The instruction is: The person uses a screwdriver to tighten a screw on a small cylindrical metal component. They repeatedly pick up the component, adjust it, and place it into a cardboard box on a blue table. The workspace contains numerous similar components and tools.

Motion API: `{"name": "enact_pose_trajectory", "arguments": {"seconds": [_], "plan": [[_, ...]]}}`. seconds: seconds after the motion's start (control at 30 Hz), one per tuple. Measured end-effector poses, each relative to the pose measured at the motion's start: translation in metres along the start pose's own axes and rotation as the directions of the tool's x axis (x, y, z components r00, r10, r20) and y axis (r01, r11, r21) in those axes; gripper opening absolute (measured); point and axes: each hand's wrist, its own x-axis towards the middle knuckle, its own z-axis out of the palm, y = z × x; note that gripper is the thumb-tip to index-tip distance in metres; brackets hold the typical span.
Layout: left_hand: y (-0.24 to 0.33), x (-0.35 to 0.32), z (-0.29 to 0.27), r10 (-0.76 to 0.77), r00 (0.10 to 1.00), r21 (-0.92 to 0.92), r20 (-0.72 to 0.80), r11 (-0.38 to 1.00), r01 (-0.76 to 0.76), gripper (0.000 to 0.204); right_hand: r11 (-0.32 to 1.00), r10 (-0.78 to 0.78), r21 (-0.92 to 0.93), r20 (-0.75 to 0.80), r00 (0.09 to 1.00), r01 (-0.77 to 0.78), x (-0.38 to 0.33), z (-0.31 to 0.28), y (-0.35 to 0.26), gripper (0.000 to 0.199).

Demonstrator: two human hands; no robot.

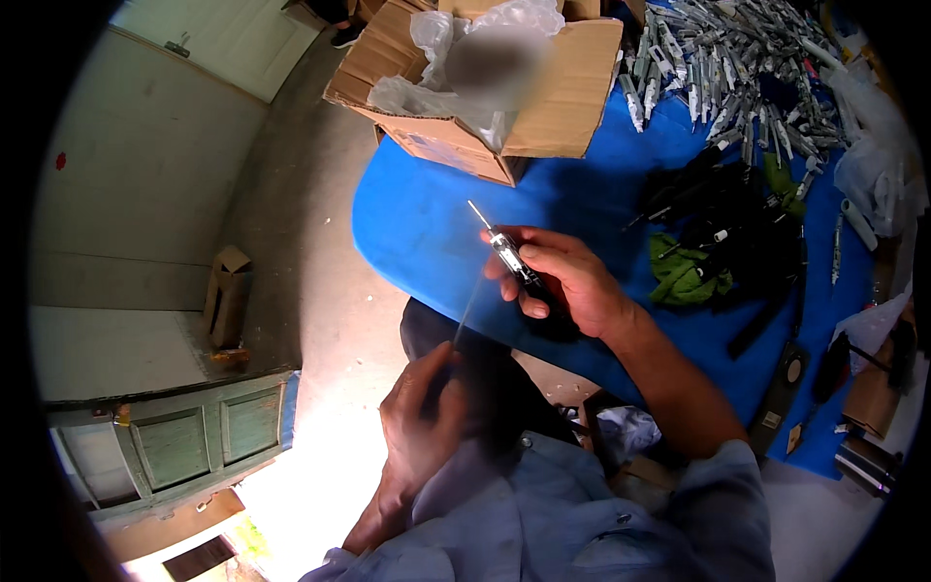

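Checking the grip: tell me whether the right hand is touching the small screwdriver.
Touching. The head view shows the right hand with its fingers wrapped around the dark handle of the small screwdriver, whose metal tip points up-left over the blue table.

Right hand (562,276) raised, fingers curled in a closed grip, forearm bent inward; left hand (422,417) lower, fingertips pinched together.

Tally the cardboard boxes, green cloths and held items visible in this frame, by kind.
Cardboard boxes: 2, an open box on the blue table and a small box on the floor
Green cloths: 1
Screwdriver-like tool in right hand: 1
Thin rod in left hand: 1
Total: 5
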Motion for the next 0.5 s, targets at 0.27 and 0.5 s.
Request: {"name": "enact_pose_trajectory", "arguments": {"seconds": [0.27, 0.5], "plan": [[0.006, 0.001, -0.008, 0.073, 0.997, 0.051, -0.022, 0.996, -0.072, 0.044, 0.994, 0.007, -0.113, 0.007, 1.0, -0.006, -0.003, 0.003, 0.001, 0.038], [0.002, 0.001, -0.016, 0.153, 0.988, 0.126, -0.014, 0.981, -0.15, 0.045, 0.989, 0.052, -0.137, 0.021, 0.998, -0.049, -0.004, 0.002, 0.004, 0.035]]}}
